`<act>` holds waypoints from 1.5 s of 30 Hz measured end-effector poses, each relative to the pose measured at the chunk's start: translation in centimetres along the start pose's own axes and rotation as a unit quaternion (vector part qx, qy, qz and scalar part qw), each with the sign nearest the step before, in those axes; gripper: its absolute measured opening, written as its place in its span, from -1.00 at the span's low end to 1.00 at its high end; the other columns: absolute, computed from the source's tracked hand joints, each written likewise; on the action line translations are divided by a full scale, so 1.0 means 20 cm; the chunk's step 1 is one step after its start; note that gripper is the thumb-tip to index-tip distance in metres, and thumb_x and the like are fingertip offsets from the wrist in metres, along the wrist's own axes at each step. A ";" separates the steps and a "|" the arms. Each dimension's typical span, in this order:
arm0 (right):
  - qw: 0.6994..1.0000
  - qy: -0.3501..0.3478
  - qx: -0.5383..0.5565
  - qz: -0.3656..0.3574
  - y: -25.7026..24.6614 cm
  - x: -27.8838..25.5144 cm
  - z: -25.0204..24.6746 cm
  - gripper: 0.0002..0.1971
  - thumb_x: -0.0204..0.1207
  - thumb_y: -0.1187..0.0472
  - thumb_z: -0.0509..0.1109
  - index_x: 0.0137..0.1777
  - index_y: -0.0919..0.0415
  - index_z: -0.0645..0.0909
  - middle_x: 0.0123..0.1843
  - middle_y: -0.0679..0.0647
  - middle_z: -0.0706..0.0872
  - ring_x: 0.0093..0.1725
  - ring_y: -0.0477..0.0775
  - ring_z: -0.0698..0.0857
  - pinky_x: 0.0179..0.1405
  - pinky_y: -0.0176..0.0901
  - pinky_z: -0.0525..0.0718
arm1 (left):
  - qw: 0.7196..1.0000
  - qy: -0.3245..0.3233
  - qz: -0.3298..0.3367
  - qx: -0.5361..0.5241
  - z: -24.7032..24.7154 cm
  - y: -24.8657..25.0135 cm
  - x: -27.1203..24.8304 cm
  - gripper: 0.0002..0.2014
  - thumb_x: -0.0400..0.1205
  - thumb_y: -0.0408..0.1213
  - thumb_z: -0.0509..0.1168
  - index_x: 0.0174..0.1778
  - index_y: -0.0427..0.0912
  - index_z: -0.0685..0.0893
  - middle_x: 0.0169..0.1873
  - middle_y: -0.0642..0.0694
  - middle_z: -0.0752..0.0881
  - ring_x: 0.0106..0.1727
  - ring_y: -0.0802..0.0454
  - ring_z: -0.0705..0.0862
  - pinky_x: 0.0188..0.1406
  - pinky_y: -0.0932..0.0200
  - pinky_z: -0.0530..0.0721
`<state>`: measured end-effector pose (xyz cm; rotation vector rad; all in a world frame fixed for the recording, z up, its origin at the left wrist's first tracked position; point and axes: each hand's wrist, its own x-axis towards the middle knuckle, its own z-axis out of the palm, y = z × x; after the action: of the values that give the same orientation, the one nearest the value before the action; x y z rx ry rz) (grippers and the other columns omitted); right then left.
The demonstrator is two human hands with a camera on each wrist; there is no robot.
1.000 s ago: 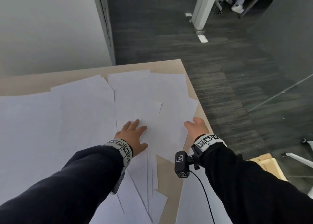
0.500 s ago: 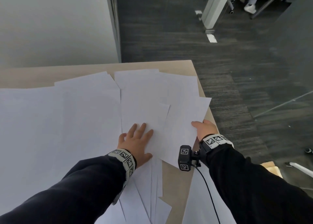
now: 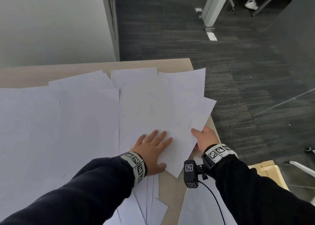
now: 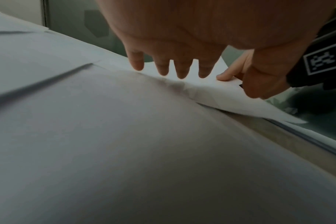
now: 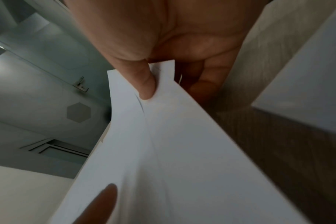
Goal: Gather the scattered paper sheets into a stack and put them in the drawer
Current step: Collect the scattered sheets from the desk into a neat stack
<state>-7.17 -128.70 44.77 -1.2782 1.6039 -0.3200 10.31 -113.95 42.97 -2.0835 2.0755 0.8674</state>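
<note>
Several white paper sheets (image 3: 71, 122) lie scattered and overlapping across a light wooden table (image 3: 153, 64). My right hand (image 3: 203, 138) pinches the edge of a loose bunch of sheets (image 3: 179, 109) at the table's right edge, thumb on top and fingers below; in the right wrist view the thumb (image 5: 144, 81) presses onto the bunch (image 5: 173, 151). My left hand (image 3: 153, 148) lies flat with spread fingers on the lower part of the same bunch; its fingertips (image 4: 180, 71) touch the paper (image 4: 105, 136). An open wooden drawer (image 3: 271, 173) shows at the lower right, partly hidden by my right arm.
The table ends just right of my right hand, with dark carpet floor (image 3: 238, 88) beyond. A white wall (image 3: 51, 20) stands behind the table. More sheets (image 3: 150, 206) lie near my left forearm at the table's front. A white column base (image 3: 209, 20) stands far off.
My right hand has taken hold of the sheets' right edge and pulled them right, so they now fan out past the table edge. My left hand slid slightly right on the sheets.
</note>
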 end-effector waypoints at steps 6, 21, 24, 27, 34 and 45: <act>0.999 -0.007 -0.001 -0.032 -0.01 -0.01 -0.04 -0.88 0.62 0.23 0.26 0.02 0.03 0.60 -0.11 -0.07 0.73 -0.12 -0.04 0.70 -0.24 -0.19 0.60 | 0.991 0.009 -0.130 0.021 -0.02 -0.08 -0.01 -0.22 0.58 0.42 -0.05 0.66 0.32 -0.23 0.68 0.02 -0.40 0.70 -0.14 -0.35 0.64 -0.32 -0.20; 0.999 0.001 0.032 0.004 0.01 0.01 -0.07 -0.82 0.63 0.05 0.25 -0.03 0.05 0.68 -0.14 0.03 0.76 -0.13 0.08 0.71 -0.07 -0.03 0.65 | 0.993 -0.030 -0.103 0.045 -0.09 -0.10 -0.01 -0.26 0.60 0.38 -0.03 0.64 0.38 -0.22 0.70 0.05 -0.32 0.71 -0.19 -0.29 0.62 -0.37 -0.03; 1.000 0.013 0.027 0.009 0.01 0.02 -0.08 -0.82 0.67 0.14 0.22 -0.01 0.10 0.67 -0.21 0.03 0.72 -0.26 0.04 0.66 -0.30 -0.16 0.55 | 0.988 -0.059 -0.116 0.089 -0.09 -0.10 -0.02 -0.23 0.59 0.40 -0.03 0.61 0.40 -0.32 0.68 0.05 -0.40 0.69 -0.26 -0.32 0.57 -0.47 -0.06; 1.000 0.018 0.003 0.007 0.00 0.02 -0.09 -0.83 0.63 0.23 0.23 -0.03 0.22 0.65 -0.28 0.07 0.68 -0.38 0.05 0.60 -0.46 -0.20 0.48 | 0.986 -0.068 -0.105 0.108 -0.10 -0.11 -0.04 -0.21 0.60 0.38 0.03 0.61 0.40 -0.33 0.68 0.04 -0.41 0.69 -0.28 -0.33 0.55 -0.51 -0.07; 1.000 0.017 -0.024 -0.011 -0.02 0.01 -0.08 -0.81 0.61 0.27 0.19 -0.02 0.03 0.62 -0.20 -0.14 0.69 -0.29 -0.07 0.60 -0.41 -0.25 0.47 | 0.981 -0.131 -0.031 0.142 -0.19 -0.18 -0.04 0.00 0.62 -0.05 0.34 0.61 0.35 -0.41 0.68 0.12 -0.38 0.72 -0.10 -0.30 0.62 -0.39 -0.10; 1.000 0.005 -0.001 0.017 0.00 0.04 -0.09 -0.85 0.62 0.21 0.24 -0.01 0.20 0.64 -0.25 0.08 0.70 -0.35 0.09 0.63 -0.47 -0.21 0.54 | 0.998 -0.047 -0.016 0.047 -0.22 -0.12 0.08 -0.22 0.59 -0.05 0.21 0.68 0.23 -0.04 0.73 0.13 -0.14 0.73 0.04 -0.19 0.68 -0.17 -0.05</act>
<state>-8.54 -129.99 45.07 -1.2522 1.6324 -0.3033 13.92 -117.13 45.14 -1.9832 1.9900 0.8286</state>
